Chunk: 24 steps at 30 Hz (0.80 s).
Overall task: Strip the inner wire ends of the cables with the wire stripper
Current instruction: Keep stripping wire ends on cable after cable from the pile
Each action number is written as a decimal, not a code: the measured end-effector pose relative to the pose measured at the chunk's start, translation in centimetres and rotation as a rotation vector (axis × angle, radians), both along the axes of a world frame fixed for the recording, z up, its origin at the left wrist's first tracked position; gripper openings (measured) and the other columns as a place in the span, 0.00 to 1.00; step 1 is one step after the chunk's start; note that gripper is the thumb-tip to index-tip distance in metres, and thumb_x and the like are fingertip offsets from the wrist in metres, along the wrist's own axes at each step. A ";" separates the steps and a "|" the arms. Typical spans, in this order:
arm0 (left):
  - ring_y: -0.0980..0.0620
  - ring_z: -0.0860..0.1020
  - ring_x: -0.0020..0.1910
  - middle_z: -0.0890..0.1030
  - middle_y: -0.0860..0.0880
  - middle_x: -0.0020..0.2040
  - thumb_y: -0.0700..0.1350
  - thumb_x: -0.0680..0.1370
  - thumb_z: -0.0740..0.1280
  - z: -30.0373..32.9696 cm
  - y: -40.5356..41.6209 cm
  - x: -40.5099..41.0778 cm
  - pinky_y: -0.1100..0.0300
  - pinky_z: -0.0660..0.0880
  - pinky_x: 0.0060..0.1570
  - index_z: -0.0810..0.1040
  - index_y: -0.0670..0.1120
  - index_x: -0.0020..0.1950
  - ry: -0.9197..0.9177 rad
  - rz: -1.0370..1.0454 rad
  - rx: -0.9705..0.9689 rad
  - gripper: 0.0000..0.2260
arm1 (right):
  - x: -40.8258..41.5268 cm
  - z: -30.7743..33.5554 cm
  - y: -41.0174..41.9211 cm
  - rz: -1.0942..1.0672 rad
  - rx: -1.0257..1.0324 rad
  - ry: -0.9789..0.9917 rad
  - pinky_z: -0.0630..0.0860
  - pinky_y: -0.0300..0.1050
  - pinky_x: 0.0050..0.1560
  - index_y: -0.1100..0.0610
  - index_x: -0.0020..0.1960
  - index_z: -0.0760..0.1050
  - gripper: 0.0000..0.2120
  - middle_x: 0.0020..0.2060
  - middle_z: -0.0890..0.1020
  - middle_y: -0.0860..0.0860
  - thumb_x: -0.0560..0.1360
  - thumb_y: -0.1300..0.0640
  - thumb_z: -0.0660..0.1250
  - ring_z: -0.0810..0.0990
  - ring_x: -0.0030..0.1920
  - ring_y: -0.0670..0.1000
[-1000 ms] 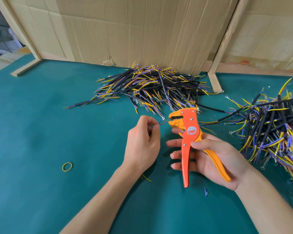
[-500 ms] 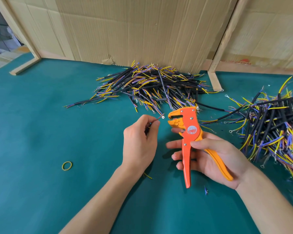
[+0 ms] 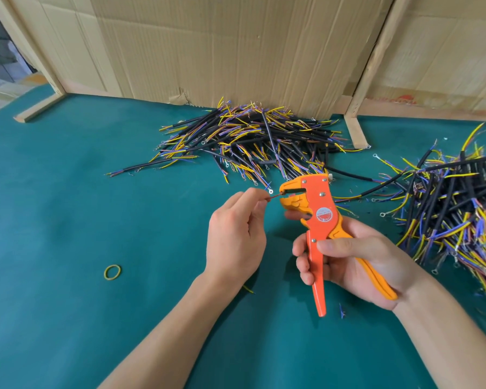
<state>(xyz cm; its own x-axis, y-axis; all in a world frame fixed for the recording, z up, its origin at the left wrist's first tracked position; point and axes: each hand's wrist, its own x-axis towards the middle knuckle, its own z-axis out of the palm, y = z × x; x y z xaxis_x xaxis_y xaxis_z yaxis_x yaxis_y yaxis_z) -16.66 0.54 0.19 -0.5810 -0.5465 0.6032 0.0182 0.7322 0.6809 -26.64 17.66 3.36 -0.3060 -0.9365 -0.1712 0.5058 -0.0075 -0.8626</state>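
Note:
My right hand (image 3: pixel 357 265) grips the handles of an orange wire stripper (image 3: pixel 320 211), jaws pointing left and parted. My left hand (image 3: pixel 236 234) pinches a thin inner wire (image 3: pixel 274 195) between thumb and forefinger; the wire's tip sits inside the stripper's jaws. The rest of that cable is hidden inside my left fist. A pile of black cables with yellow, purple and blue inner wires (image 3: pixel 258 141) lies against the cardboard wall behind the hands. A second pile of such cables (image 3: pixel 455 209) lies at the right edge.
The work surface is a green mat (image 3: pixel 68 220). A yellow rubber band (image 3: pixel 112 272) lies left of my left forearm. Small wire scraps (image 3: pixel 341 310) lie near the stripper's handle tip. Cardboard panels (image 3: pixel 222 49) and wooden posts (image 3: pixel 355 127) close off the back.
My left hand moved the wire rightward, and its tip now sits in the stripper's jaws. The stripper shifted slightly toward the wire.

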 end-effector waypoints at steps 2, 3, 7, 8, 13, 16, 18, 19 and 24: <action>0.46 0.76 0.37 0.80 0.49 0.39 0.38 0.81 0.64 0.0 0.0 0.0 0.51 0.72 0.39 0.81 0.42 0.50 -0.002 -0.001 -0.001 0.07 | 0.1 0.0 -0.1 0.022 0.007 0.029 0.79 0.55 0.43 0.61 0.72 0.72 0.34 0.47 0.80 0.64 0.69 0.59 0.79 0.80 0.42 0.62; 0.46 0.76 0.37 0.80 0.49 0.39 0.38 0.81 0.64 -0.1 -0.1 0.0 0.51 0.72 0.39 0.81 0.43 0.50 -0.002 -0.001 0.002 0.06 | 0.1 0.1 -0.1 0.021 0.010 0.038 0.79 0.55 0.42 0.61 0.72 0.73 0.33 0.47 0.80 0.64 0.69 0.59 0.79 0.80 0.42 0.62; 0.48 0.74 0.36 0.79 0.50 0.38 0.38 0.81 0.65 -0.2 -0.1 -0.1 0.53 0.72 0.37 0.81 0.43 0.49 -0.009 -0.006 -0.004 0.06 | 0.3 0.1 -0.3 0.002 0.021 0.042 0.78 0.54 0.40 0.59 0.69 0.76 0.26 0.43 0.78 0.62 0.71 0.61 0.73 0.79 0.38 0.60; 0.49 0.74 0.36 0.79 0.50 0.38 0.38 0.81 0.65 -0.2 -0.1 -0.1 0.54 0.72 0.37 0.81 0.43 0.49 -0.010 -0.008 -0.001 0.06 | 0.3 0.1 -0.3 -0.005 0.025 0.040 0.78 0.53 0.39 0.59 0.69 0.76 0.25 0.42 0.78 0.61 0.72 0.61 0.73 0.78 0.37 0.60; 0.50 0.75 0.37 0.80 0.51 0.39 0.37 0.81 0.66 -0.2 -0.2 -0.1 0.56 0.71 0.39 0.81 0.43 0.49 -0.017 -0.009 0.006 0.05 | 0.5 0.2 -0.4 -0.050 0.046 0.029 0.75 0.51 0.33 0.64 0.66 0.77 0.21 0.37 0.76 0.60 0.74 0.62 0.72 0.75 0.32 0.57; 0.51 0.75 0.38 0.80 0.52 0.39 0.38 0.81 0.66 -0.1 -0.2 -0.1 0.58 0.72 0.40 0.81 0.43 0.49 -0.015 -0.011 0.010 0.05 | 0.6 0.2 -0.4 -0.065 0.057 0.036 0.74 0.49 0.31 0.64 0.62 0.80 0.18 0.35 0.75 0.58 0.72 0.60 0.72 0.74 0.30 0.55; 0.51 0.75 0.38 0.80 0.52 0.39 0.39 0.81 0.65 0.0 -0.1 -0.1 0.59 0.72 0.40 0.81 0.43 0.49 -0.009 -0.012 0.010 0.05 | 0.7 0.2 -0.5 -0.071 0.063 0.032 0.73 0.48 0.29 0.64 0.57 0.81 0.15 0.34 0.74 0.57 0.72 0.59 0.72 0.73 0.28 0.54; 0.52 0.75 0.38 0.80 0.53 0.39 0.39 0.81 0.65 0.0 -0.1 -0.1 0.60 0.71 0.39 0.81 0.43 0.49 -0.009 -0.013 0.011 0.05 | 0.8 0.3 -0.6 -0.072 0.068 0.028 0.73 0.47 0.29 0.64 0.54 0.82 0.14 0.34 0.73 0.57 0.71 0.59 0.73 0.73 0.28 0.54; 0.51 0.72 0.34 0.76 0.56 0.37 0.41 0.82 0.65 -0.1 0.1 -0.1 0.57 0.70 0.36 0.73 0.49 0.53 -0.042 -0.029 0.064 0.04 | 1.0 0.6 -0.6 -0.081 0.090 0.031 0.70 0.46 0.27 0.60 0.43 0.77 0.07 0.33 0.71 0.56 0.73 0.58 0.72 0.69 0.27 0.52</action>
<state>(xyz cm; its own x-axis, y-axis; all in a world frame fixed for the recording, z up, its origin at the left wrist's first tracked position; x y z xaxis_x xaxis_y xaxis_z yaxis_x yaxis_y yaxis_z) -16.73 0.63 0.12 -0.6212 -0.5657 0.5423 0.0096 0.6865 0.7271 -25.66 17.03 3.93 -0.3865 -0.8897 -0.2430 0.4796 0.0312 -0.8769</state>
